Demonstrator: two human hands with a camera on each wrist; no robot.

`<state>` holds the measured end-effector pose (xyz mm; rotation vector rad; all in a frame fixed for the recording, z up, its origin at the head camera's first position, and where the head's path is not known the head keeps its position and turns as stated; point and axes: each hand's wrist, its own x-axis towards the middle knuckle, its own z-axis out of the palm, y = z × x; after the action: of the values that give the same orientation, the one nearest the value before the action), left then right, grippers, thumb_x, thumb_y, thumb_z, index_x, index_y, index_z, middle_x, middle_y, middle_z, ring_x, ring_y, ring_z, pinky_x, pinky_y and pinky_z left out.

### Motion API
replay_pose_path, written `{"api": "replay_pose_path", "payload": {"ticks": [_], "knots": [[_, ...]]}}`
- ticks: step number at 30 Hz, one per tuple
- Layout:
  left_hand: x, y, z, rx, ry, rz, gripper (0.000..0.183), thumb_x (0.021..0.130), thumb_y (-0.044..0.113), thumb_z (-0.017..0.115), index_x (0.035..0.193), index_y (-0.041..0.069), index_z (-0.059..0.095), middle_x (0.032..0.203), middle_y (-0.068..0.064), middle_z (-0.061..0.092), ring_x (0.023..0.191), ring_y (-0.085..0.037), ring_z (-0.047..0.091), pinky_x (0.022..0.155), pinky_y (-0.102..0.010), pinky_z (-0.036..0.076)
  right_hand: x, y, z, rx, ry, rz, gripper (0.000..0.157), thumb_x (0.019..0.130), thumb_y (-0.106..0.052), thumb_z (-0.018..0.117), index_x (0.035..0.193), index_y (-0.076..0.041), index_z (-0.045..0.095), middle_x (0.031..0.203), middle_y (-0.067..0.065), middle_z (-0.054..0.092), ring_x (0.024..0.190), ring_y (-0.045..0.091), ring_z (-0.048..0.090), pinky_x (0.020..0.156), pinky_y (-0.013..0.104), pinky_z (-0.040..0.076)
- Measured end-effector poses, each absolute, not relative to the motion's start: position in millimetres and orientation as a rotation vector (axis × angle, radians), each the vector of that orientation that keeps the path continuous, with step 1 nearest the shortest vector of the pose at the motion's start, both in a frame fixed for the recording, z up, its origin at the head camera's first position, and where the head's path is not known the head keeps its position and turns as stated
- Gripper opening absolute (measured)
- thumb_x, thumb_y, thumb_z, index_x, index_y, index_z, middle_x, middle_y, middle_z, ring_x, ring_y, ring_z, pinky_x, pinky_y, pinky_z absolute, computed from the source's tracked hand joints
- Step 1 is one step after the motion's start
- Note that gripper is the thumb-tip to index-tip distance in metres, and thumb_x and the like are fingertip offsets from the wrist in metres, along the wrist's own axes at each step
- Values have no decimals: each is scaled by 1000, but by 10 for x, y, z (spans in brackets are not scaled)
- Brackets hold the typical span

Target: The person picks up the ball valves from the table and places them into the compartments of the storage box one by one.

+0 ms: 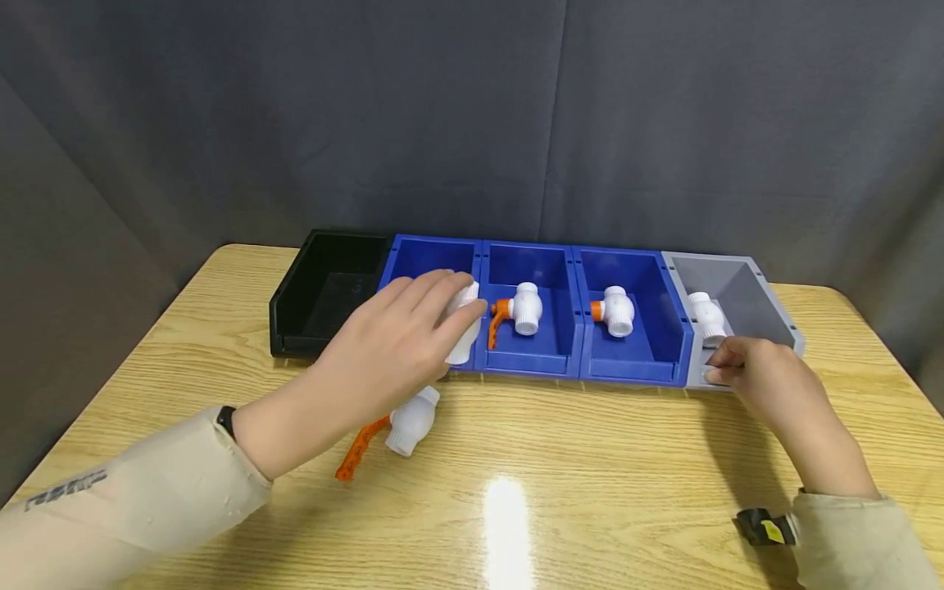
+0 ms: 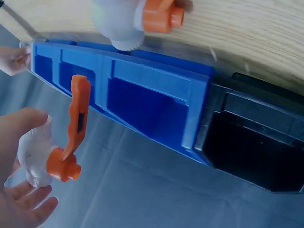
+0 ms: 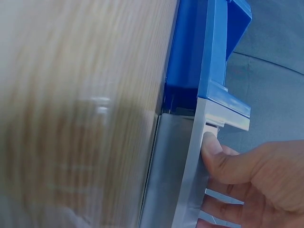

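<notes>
My left hand (image 1: 391, 336) grips a white ball valve (image 2: 35, 152) with an orange lever handle, over the left blue bin (image 1: 435, 247). Another ball valve (image 1: 411, 422) with an orange handle lies on the table below that hand. At the far right, my right hand (image 1: 774, 381) has thumb and fingers curled together at the front lip of the grey bin (image 1: 767, 307). The thumb tip overlaps the rim in the right wrist view, beside a small pale patch (image 3: 211, 129); I cannot tell whether the fingers pinch anything. A white valve body (image 1: 708, 318) lies in the grey bin.
The middle blue bin (image 1: 531, 365) holds a ball valve (image 1: 527, 309) with an orange handle. In the right blue bin (image 1: 649, 370) lies a valve (image 1: 618, 311) with a short orange stem. A black bin (image 1: 295, 344) ends the row at left; a dark curtain (image 1: 472, 115) hangs behind.
</notes>
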<state>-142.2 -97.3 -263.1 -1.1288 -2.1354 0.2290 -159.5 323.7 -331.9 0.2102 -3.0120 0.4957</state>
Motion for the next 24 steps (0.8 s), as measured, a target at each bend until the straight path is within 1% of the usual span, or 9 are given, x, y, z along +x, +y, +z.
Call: {"api": "replay_pose_path", "payload": {"ticks": [1,4,7,14,21,24], "knots": [[-1450,-975,-2626,-1130,-2150,234,68,69,27,90,125,2,60,129,-20,59,115,-33,59,93,-37,51,-1595,3238,-3319,210,-3013,496,8,84,-5,76,81,-4,68,79,13,69,71,32,61,61,49,45],[-1532,-986,-2625,-1129,-2186,236,69,70,27,90,126,2,60,131,-20,58,118,-33,57,95,-38,50,-1596,3236,-3321,209,-3011,489,8,84,-5,76,81,-5,68,79,13,69,71,32,61,61,50,45],[-1606,-1006,-2630,-1134,-2209,245,73,68,30,92,127,3,59,133,-20,56,120,-34,56,96,-38,50,-1599,3232,-3327,211,-3004,485,8,84,-5,76,80,-5,68,79,12,69,71,31,62,61,49,45],[-1778,-1034,-2668,-1158,-2197,253,66,72,26,89,125,3,60,131,-20,57,118,-34,57,96,-39,50,-1603,3244,-3335,213,-3004,494,8,84,-5,75,81,-5,68,78,12,69,71,32,61,61,48,45],[-1972,-1078,-2720,-1185,-2250,298,73,72,30,91,131,5,56,135,-18,54,124,-32,53,100,-40,47,-1602,3248,-3337,212,-2998,496,8,84,-5,75,81,-6,68,78,11,69,71,31,62,61,47,45],[-2037,-1086,-2743,-1178,-2257,294,73,72,30,91,131,5,57,136,-18,53,124,-32,52,99,-39,47,-1604,3246,-3338,218,-2992,495,8,84,-4,76,81,-6,68,79,12,70,71,32,62,62,49,45]]}}
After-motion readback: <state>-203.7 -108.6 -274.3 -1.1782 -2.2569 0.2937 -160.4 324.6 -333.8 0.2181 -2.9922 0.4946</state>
